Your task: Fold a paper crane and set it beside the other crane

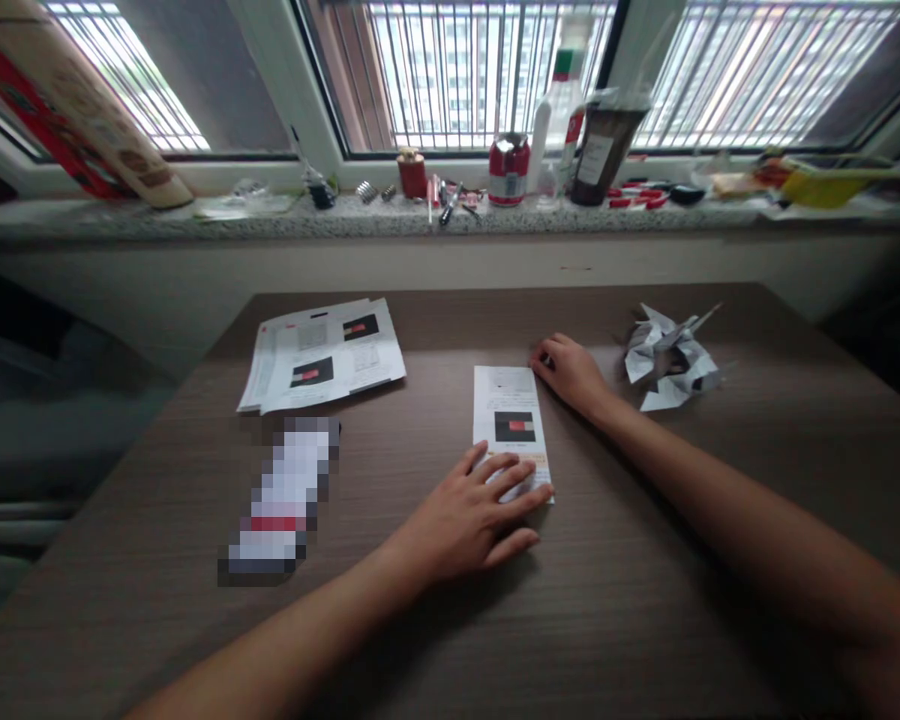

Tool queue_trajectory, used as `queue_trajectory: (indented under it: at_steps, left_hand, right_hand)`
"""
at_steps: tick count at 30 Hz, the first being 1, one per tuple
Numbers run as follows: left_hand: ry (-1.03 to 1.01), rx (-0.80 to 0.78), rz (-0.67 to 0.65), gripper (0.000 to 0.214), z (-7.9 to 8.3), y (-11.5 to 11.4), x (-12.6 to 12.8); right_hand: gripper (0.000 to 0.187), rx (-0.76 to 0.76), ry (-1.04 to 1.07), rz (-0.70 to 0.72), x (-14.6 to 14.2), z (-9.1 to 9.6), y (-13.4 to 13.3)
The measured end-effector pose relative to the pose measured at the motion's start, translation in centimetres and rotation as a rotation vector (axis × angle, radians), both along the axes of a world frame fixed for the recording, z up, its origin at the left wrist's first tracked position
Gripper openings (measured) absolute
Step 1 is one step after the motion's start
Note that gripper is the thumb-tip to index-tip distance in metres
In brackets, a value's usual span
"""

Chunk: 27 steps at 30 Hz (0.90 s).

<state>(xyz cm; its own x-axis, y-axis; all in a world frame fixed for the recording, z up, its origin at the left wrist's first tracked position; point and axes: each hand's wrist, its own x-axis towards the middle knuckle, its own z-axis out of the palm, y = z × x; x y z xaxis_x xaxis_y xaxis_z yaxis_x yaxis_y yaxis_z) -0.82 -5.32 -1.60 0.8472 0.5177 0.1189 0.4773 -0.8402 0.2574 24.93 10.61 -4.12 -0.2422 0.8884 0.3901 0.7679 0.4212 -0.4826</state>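
Observation:
A folded strip of printed paper (508, 415) lies flat in the middle of the brown table (615, 600). My left hand (474, 517) rests on its near end, fingers spread flat and pressing it down. My right hand (570, 372) sits at the strip's far right corner with the fingers curled, their tips against the paper's edge. Whether they pinch the paper I cannot make out.
A stack of printed sheets (324, 352) lies at the left, with a blurred-out object (285, 500) in front of it. A crumpled folded paper shape (670, 358) sits at the right. The windowsill (195, 222) behind holds a red can (508, 170), bottles, tools and a yellow tray (832, 183).

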Motion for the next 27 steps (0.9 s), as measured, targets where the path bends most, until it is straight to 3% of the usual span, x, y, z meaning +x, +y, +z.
queue_trajectory:
  at_steps: [8, 17, 27]
  left_hand:
    - [0.003, 0.004, 0.009, 0.055, -0.3, -0.1, 0.1]
    - [-0.043, -0.039, 0.020, 0.051, 0.1, 0.3, 0.2]
    - [-0.076, -0.087, 0.034, 0.041, 0.3, 0.4, -0.2]
  right_hand:
    - [0.006, -0.018, 0.060, 0.034, 0.9, 0.7, -0.5]
    - [0.006, -0.115, -0.022, 0.114, 0.7, 1.2, -2.6]
    - [0.008, -0.209, -0.051, 0.215, 0.8, 1.9, -8.9]
